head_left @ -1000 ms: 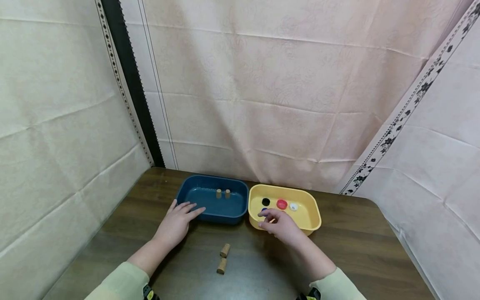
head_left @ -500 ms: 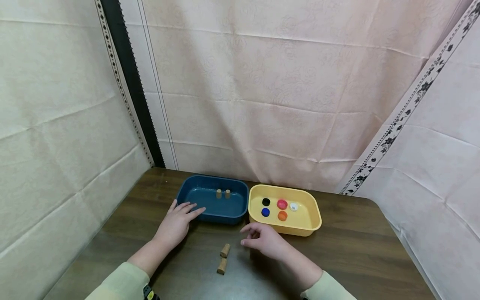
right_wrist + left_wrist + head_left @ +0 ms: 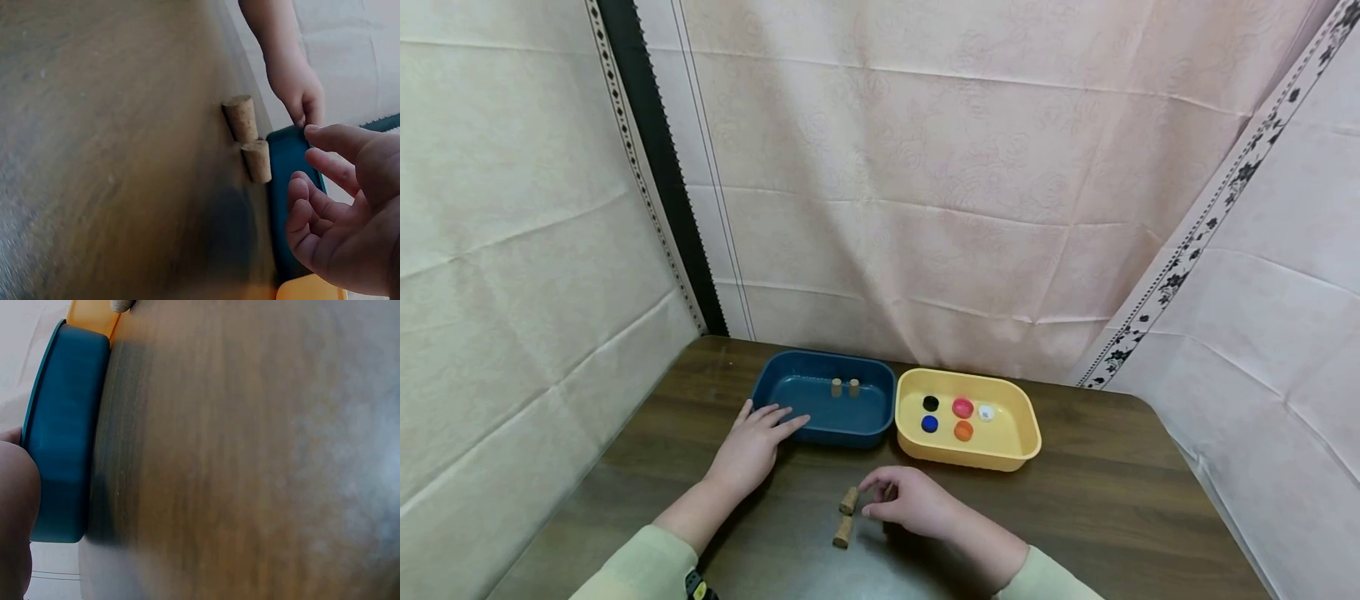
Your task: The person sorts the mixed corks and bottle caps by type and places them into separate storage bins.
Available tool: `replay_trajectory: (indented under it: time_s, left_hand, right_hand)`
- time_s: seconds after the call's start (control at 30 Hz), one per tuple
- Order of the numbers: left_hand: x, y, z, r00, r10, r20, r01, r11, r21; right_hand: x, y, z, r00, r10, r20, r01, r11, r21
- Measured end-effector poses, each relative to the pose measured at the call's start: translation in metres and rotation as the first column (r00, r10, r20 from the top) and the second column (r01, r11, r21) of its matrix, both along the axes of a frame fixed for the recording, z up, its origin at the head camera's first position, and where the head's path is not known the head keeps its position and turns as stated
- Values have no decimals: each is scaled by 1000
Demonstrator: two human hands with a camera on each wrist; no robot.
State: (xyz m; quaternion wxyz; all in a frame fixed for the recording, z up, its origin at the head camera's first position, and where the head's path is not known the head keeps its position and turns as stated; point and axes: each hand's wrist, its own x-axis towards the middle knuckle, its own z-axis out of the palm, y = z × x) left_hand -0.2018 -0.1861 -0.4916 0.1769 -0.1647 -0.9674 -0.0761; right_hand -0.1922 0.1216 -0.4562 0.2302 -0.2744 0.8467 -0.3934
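Two tapered corks, a nearer cork (image 3: 842,532) and a farther cork (image 3: 849,500), lie end to end on the table. Just right of them is my right hand (image 3: 910,500); its thumb and fingers are apart and hold nothing. The right wrist view shows a gap between that hand's fingers and the corks (image 3: 242,119). My left hand (image 3: 752,446) rests with spread fingers on the near left rim of a blue tray (image 3: 820,436). Inside that tray two more corks (image 3: 837,387) stand upright, side by side.
A yellow tray (image 3: 955,454) stands close against the blue one on its right. In it lie several small round discs: black (image 3: 931,403), blue (image 3: 929,424), red (image 3: 962,407), orange (image 3: 963,431) and white (image 3: 986,412). Pale cloth (image 3: 880,208) hangs behind the table.
My right hand has moved from over the yellow tray toward me and left, down beside the corks. The orange disc now shows in the tray. My left hand has stayed in place.
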Motion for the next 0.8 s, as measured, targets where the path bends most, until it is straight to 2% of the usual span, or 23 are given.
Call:
replay_trajectory:
  time_s: [0.23, 0.57, 0.8]
  left_hand:
    - [0, 0, 0, 1000, -1, 3, 1, 1000, -2]
    - [0, -1, 0, 1000, 3, 12, -3, 1000, -7]
    - [-1, -1, -3, 1000, 0, -1, 0, 1000, -1]
  right_hand:
    - [8, -11, -7, 997, 58, -45, -54, 995, 78]
    - [13, -21, -12, 984, 141, -108, -116, 970, 214]
    - [13, -23, -15, 975, 176, -133, -138, 957, 255]
